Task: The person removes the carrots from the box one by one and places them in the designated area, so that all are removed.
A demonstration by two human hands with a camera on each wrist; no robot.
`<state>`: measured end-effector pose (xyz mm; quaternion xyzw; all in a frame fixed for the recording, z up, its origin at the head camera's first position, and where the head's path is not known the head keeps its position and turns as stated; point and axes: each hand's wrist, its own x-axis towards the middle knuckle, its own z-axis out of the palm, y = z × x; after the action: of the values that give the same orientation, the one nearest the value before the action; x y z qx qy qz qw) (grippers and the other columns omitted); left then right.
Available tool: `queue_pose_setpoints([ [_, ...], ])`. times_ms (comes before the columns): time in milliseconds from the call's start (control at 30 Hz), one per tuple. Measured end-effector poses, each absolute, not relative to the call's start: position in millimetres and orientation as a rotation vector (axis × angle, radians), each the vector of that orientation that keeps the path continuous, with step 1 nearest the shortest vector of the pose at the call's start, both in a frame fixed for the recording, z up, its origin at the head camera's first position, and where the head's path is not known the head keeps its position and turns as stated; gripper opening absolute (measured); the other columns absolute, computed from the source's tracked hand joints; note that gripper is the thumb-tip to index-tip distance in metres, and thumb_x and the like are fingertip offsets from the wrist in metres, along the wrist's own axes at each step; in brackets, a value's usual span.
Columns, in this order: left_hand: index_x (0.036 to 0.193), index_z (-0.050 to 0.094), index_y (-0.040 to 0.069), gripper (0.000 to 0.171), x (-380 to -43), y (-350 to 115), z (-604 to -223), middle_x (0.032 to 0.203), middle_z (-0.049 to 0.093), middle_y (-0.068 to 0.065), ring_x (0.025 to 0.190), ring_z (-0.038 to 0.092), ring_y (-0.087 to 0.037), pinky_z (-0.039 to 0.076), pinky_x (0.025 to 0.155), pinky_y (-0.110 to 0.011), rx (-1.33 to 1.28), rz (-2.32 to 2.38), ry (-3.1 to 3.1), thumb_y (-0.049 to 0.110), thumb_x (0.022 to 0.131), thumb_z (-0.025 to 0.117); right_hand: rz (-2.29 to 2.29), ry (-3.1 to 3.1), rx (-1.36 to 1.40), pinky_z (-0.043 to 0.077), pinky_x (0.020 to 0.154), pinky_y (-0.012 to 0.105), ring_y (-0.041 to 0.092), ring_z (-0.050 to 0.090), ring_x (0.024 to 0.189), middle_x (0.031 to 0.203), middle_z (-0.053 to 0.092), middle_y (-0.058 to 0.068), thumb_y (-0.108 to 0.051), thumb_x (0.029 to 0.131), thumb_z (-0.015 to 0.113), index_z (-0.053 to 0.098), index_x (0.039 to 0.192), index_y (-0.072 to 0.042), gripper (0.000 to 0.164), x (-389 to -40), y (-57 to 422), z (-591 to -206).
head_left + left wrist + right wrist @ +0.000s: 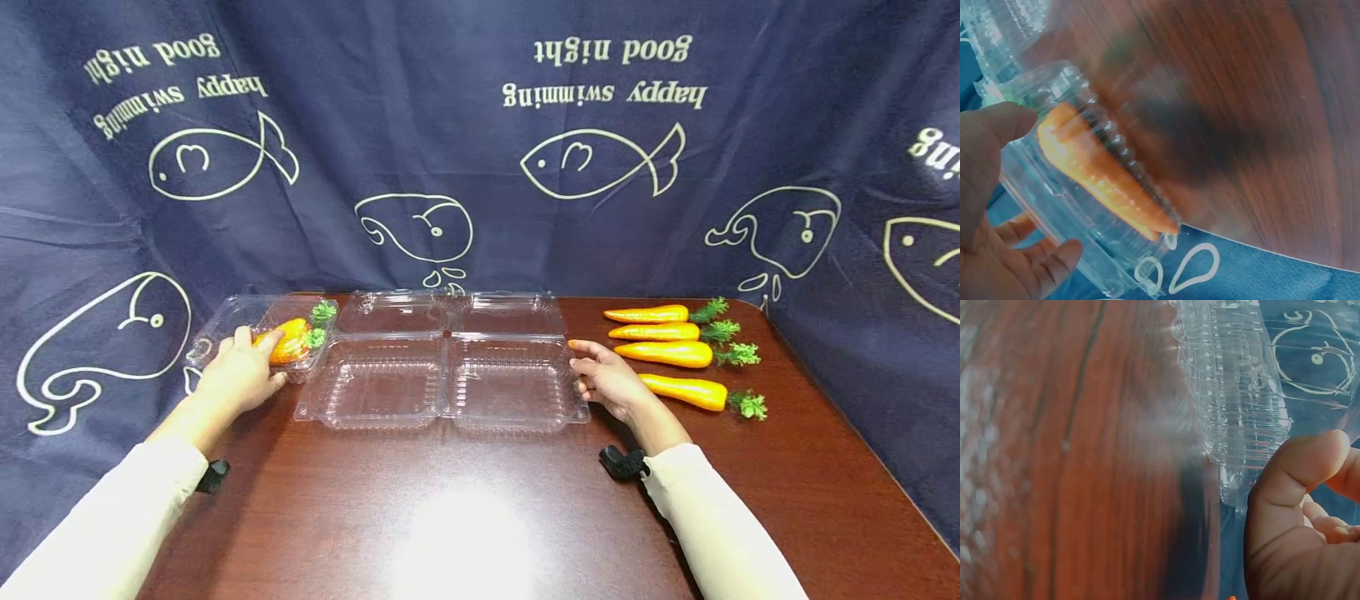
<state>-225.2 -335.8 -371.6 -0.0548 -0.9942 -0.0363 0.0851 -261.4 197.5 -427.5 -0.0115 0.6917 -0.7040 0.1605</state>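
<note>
In the head view, my left hand [243,375] lies over a clear hinged plastic box [225,321] at the left, fingertips right at the orange carrots [288,342] with green tops. The left wrist view shows the thumb [1013,120] beside the carrots [1107,172] and the other fingers [1041,256] spread loosely along the box's side. My right hand [611,383] is at the right edge of another clear box [517,392], its fingers loosely bent. In the right wrist view, the thumb [1310,459] overlaps the clear plastic [1235,387].
Two clear boxes, including one at middle left [382,387], stand side by side with lids raised behind. To the right lie several carrots [671,354] with green tops. A dark blue curtain [480,125] hangs behind the brown table [337,508].
</note>
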Motion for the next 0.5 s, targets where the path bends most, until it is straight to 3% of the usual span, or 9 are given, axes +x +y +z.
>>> queue_pose_setpoints([
  [300, 0.133, 0.046, 0.0, 0.067, -201, -353, -376, 0.124, 0.046, -0.037, 0.109, 0.043, -0.064, 0.04, 0.081, -0.076, -0.305, -0.041, -2.948, 0.024, 0.079, 0.077, -2.01, 1.966, -0.044, 0.045, 0.049, 0.015, 0.004, 0.048, 0.054, 0.081, 0.044, 0.0, -0.006, 0.103, 0.046, 0.025, 0.151, 0.0, 0.053, -259, 198, -426],
  [500, 0.132, 0.046, 0.003, 0.067, -182, -363, -375, 0.122, 0.046, -0.034, 0.108, 0.043, -0.063, 0.041, 0.08, -0.075, -0.375, -0.002, -2.957, 0.025, 0.078, 0.078, -2.032, 1.96, -0.038, 0.045, 0.048, 0.015, 0.004, 0.048, 0.054, 0.08, 0.045, -0.001, -0.005, 0.102, 0.045, 0.027, 0.149, 0.0, 0.051, -262, 195, -427],
])
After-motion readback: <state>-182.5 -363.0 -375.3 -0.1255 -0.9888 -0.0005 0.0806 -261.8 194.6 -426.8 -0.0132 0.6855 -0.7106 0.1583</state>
